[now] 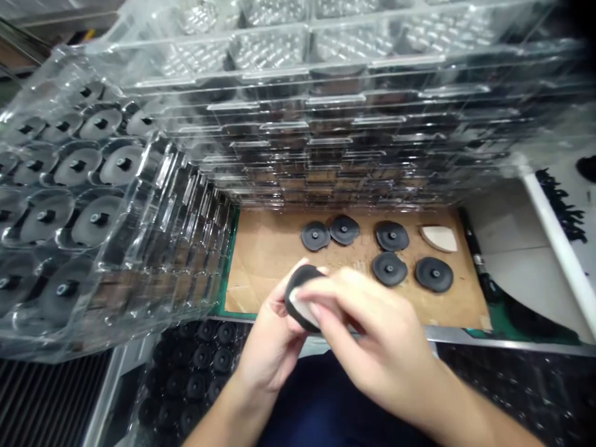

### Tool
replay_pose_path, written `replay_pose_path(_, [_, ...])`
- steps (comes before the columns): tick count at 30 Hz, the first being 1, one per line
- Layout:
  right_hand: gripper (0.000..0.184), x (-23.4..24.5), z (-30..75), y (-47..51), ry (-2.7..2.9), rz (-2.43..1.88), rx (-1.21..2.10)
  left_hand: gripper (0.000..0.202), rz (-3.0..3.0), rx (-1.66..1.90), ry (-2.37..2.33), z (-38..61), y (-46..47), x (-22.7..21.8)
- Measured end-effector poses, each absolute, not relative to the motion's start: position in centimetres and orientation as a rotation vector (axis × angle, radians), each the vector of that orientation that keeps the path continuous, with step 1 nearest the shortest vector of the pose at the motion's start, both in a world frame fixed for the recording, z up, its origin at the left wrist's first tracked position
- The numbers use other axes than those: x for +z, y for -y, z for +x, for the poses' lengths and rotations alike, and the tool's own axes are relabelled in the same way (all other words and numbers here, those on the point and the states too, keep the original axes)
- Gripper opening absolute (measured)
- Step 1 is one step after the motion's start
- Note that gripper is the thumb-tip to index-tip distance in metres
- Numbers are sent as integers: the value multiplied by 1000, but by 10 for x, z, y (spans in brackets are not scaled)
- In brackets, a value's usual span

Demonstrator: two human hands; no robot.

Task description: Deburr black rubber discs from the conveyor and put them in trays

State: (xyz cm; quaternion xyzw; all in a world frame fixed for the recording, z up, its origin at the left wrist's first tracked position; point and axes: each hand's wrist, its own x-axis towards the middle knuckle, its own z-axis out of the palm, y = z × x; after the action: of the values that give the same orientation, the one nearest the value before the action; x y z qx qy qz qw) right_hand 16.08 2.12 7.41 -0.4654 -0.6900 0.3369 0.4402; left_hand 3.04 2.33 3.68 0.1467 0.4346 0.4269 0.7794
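My left hand (270,338) is closed around the edge of a round black disc (295,283), tilted up in front of my body. The fingers and thumb of my right hand (379,329) pinch a small white pad (305,311) against the face of that disc. Part of the pad is hidden under my fingers. Beyond my hands, several similar black discs (389,268), each with a small central stub, lie on a brown cardboard sheet (265,248). A cream wedge-shaped pad (440,238) rests at the sheet's right end.
Tall stacks of clear plastic trays (335,124) stand behind the cardboard. At the left, another tray stack (153,248) holds dark discs in its top pockets. A white panel edge (556,226) bounds the right side. Below the table edge, more black discs (202,357) sit in trays.
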Motion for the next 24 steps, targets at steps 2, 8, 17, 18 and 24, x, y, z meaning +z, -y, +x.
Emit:
replay_pose_path(2, [19, 76, 162, -23, 1694, -1139, 728, 57, 326, 897, -879, 35, -21, 38])
replay_pose_path(8, [17, 72, 191, -4, 1759, -1150, 925, 58, 318, 924, -850, 32, -16, 40])
replay_pose_path(17, [21, 77, 202, 6, 1739, -1193, 773, 53, 332, 935, -965, 46, -15, 54])
replay_pose_path(18, [19, 77, 203, 5, 1721, -1216, 796, 53, 336, 939, -963, 47, -15, 54])
replay_pose_path(24, [24, 77, 209, 6, 1707, -1234, 724, 55, 346, 916, -932, 52, -15, 51])
